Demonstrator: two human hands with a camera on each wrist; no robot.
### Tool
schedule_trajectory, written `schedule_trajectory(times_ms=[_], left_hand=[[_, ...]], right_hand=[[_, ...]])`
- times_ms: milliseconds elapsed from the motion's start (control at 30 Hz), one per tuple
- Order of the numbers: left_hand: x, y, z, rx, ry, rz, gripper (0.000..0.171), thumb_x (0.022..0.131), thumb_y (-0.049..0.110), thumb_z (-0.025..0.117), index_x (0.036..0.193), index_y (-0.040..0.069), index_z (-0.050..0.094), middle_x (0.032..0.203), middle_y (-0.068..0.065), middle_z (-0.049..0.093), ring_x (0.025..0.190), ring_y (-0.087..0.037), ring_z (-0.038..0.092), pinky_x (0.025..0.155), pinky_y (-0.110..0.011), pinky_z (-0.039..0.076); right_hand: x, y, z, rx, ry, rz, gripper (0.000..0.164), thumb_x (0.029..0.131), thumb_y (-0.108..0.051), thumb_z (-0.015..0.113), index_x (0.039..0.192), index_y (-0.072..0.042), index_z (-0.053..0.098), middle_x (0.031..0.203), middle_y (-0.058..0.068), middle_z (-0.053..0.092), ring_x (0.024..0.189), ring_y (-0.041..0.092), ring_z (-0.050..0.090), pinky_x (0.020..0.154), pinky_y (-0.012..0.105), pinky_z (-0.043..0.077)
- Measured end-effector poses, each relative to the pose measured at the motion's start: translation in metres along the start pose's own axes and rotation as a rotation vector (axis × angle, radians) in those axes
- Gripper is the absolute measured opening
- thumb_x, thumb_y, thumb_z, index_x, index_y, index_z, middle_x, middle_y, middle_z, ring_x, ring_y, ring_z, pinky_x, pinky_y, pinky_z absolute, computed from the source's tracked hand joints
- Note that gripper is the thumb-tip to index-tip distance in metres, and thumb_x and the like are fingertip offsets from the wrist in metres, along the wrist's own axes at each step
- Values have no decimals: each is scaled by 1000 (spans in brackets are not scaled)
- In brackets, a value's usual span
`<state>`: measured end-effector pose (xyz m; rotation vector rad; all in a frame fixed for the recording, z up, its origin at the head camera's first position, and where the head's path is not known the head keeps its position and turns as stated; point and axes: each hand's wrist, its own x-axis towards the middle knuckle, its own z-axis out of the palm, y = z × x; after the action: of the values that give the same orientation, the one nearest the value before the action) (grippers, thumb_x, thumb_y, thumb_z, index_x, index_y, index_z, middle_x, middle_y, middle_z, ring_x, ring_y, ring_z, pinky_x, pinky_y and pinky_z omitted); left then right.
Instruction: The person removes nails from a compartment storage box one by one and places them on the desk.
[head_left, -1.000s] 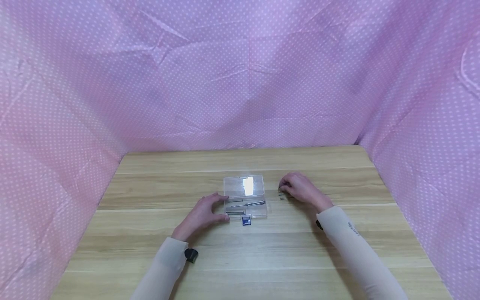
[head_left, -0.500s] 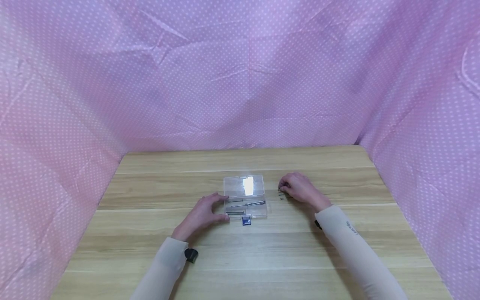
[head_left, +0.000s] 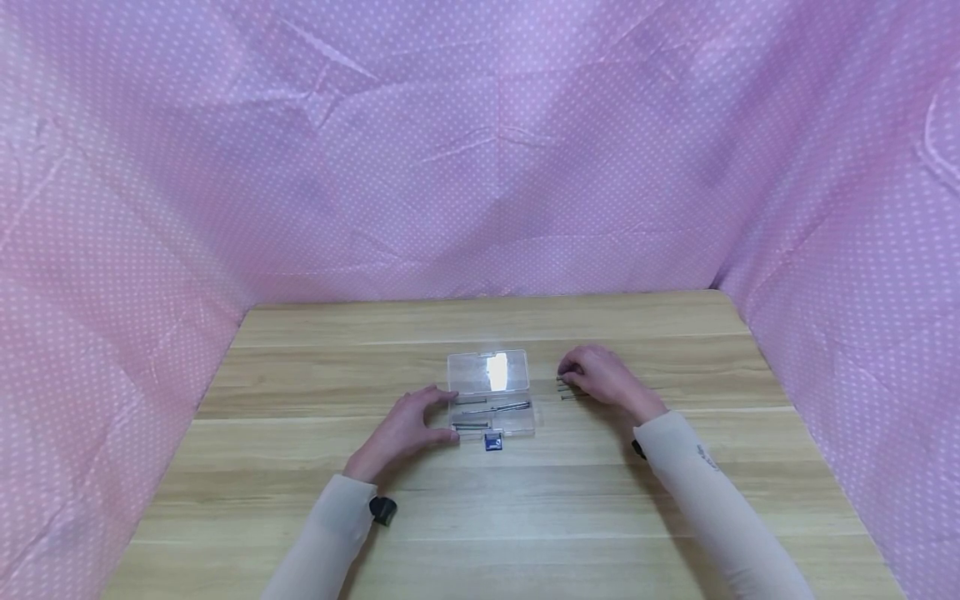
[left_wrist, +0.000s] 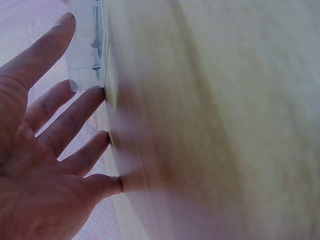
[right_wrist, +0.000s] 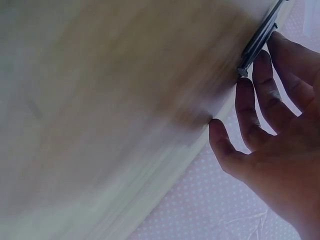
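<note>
A clear plastic box (head_left: 517,423) lies with its lid (head_left: 468,372) folded back on the wooden table. Several metal nails (head_left: 471,426) lie inside it. My left hand (head_left: 405,425) holds the box at its left end, thumb at the front corner and index finger at the back one. To the right, my right hand (head_left: 600,375) pinches at a small group of loose nails (right_wrist: 259,42), thumb and fingertips right on them. Part of this group is hidden under the hand in the head view.
A blue label or tab (head_left: 492,442) sits at the front of the box. The wooden table (head_left: 480,517) reaches back to a pink dotted curtain (head_left: 480,167), which also hangs on both sides.
The left hand and the box stay still. My right hand shifts only slightly at the loose nails, and one nail end shows a little more by the fingertips.
</note>
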<state>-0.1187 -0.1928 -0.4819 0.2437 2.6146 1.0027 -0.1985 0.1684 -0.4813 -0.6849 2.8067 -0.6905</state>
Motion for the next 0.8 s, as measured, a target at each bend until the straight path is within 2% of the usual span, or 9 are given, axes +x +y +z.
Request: schedule_trajectory(times_ms=[233,400,667,800], left_hand=[[1,0,1,4,0,-2,68,81,35,90,141,20,65,158,-17,46,146,-42,38,119,-62,30],[1,1,1,-1,5,-1,67,81,34,90,142,19,65,158,-17,46,146,-43,38,119,-63,29],[0,1,1,-5,9,-2,68,81,35,90,142,20,64,158,-15,46,147,-41,37,120,-62,29],[-1,1,1,-5,8,-9,69,81,35,90,143,20,63,159,-15,45,148,-41,36,121,-62,27]], right_hand=[[-4,0,-3,24,35,-16,15,98,-13,70,110,-6,76,110,11,73,111,34,65,102,54,50],[-10,-4,-5,29,80,-36,19,100,-15,69,114,-4,74,115,14,73,115,37,65,105,56,48],[-20,-16,-6,72,150,-42,30,101,-20,68,124,-2,70,128,18,69,124,40,61,111,59,43],[-25,-24,-4,72,161,-80,37,102,-24,68,131,-1,67,135,18,66,128,40,58,112,58,42]])
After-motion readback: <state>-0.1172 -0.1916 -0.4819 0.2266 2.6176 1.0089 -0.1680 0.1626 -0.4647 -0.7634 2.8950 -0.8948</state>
